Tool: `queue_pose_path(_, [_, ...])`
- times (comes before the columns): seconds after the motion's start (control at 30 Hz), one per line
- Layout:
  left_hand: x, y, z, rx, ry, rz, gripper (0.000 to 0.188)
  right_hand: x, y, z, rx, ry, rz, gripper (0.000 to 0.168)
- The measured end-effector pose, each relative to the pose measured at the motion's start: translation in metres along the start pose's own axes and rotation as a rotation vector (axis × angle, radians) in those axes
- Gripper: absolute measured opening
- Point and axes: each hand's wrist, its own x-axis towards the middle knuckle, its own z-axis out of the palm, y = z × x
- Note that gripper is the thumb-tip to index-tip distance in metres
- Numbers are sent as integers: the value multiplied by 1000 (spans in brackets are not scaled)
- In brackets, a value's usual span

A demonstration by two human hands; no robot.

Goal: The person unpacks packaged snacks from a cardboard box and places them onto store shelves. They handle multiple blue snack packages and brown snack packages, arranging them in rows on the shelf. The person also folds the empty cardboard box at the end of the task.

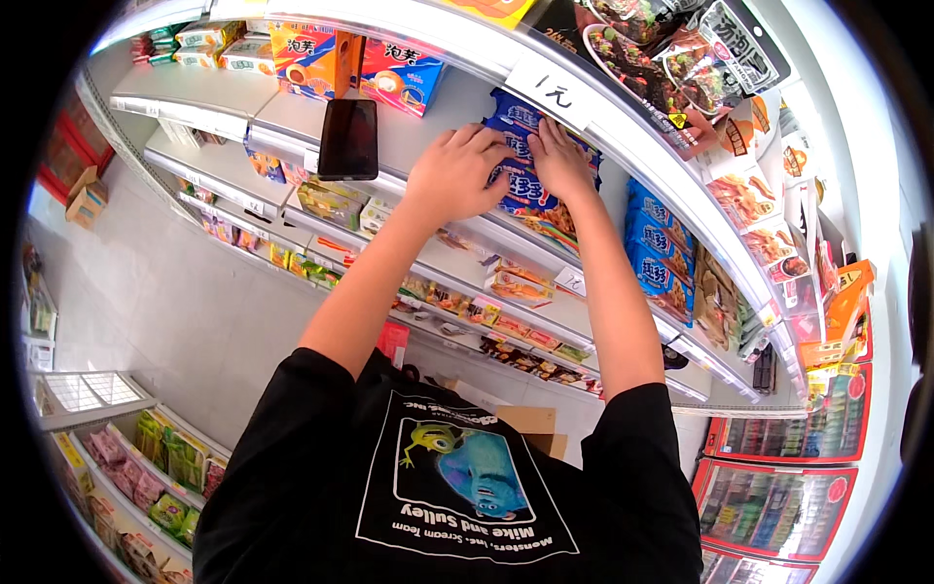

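Several dark blue cookie packets lie in a row on the upper shelf before me. My left hand is at their left side, fingers curved and apart, fingertips and thumb by the wrappers. Flat across the packets' right part rests my right hand, its fingers stretched out towards the back of the shelf. Neither hand has lifted a packet. Part of the wrappers is hidden under my fingers. Further right on this shelf is a stack of lighter blue cookie packets.
A black smartphone sits at the shelf edge left of my hands. Behind it stand snack boxes. An overhanging shelf edge bears a handwritten card. Lower shelves hold small packaged goods. Cardboard boxes lie on the floor.
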Motion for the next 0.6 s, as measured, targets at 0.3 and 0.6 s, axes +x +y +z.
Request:
queue_pose_path(0.3, [2,-2,1,-41,-104,-42,30,29,8,-1,90,59,-34,49])
queue_pose_path(0.6, [11,8,-10,-44,-256,-115,31,11,15,-6,234,304,-218,39])
